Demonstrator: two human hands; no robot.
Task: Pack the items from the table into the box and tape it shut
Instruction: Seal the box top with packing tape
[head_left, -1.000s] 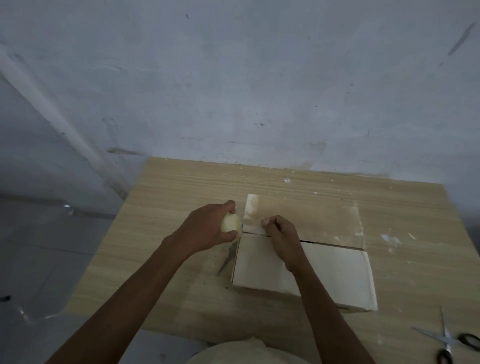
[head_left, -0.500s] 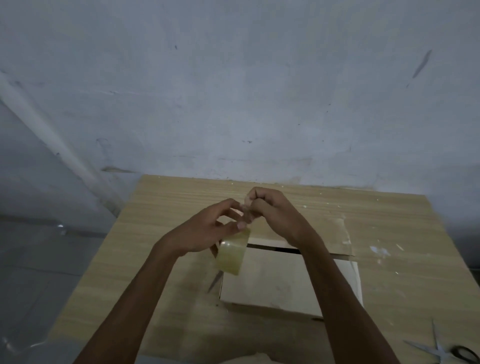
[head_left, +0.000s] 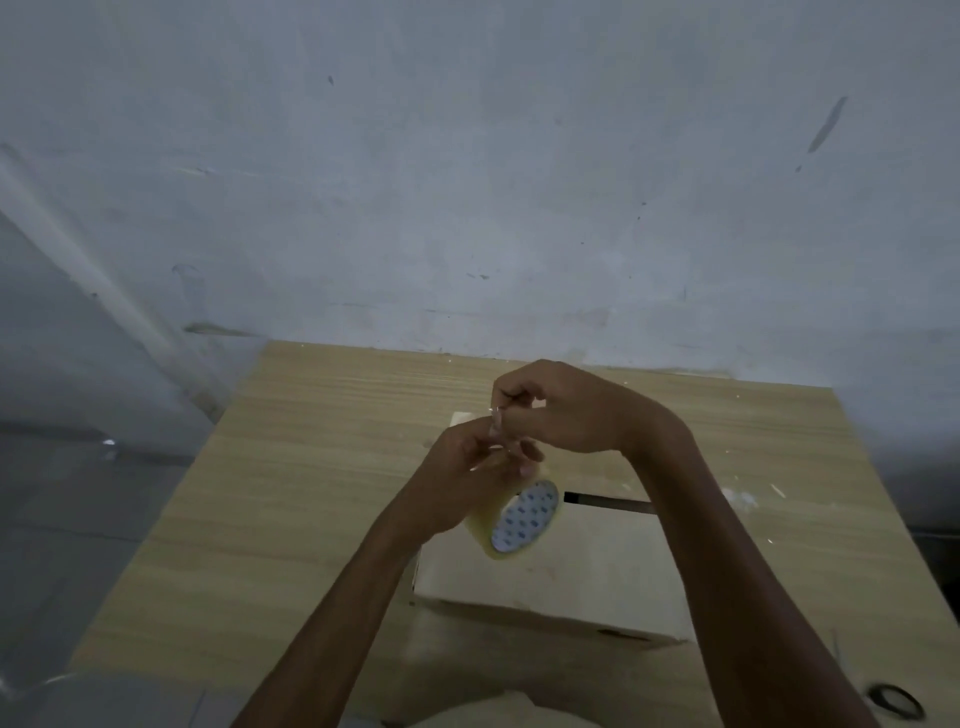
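Both hands have come up off the box (head_left: 571, 566) since a second ago, and the tape roll (head_left: 514, 519) has swung round so that its dotted core faces me. My left hand (head_left: 457, 483) sits just left of the frame's centre, its fingers (head_left: 524, 457) curled over the roll's top edge so that it dangles above the left half of the box. My right hand (head_left: 566, 410), just above, is closed, thumb and forefinger pinching what I take to be the loose end (head_left: 496, 415), a small clear glint between the two hands. The box lies on the table (head_left: 311, 467) in the lower middle, flaps down with a dark gap (head_left: 608, 501) showing between them. I judge the danger is the thin end folding onto itself or sticking to my fingertips, so I lose it. The dangling roll could also slip, or a crooked pull could lay the strip off the gap. The scissors (head_left: 896, 701) sit far off in the lower right corner, so cutting means freeing a hand.
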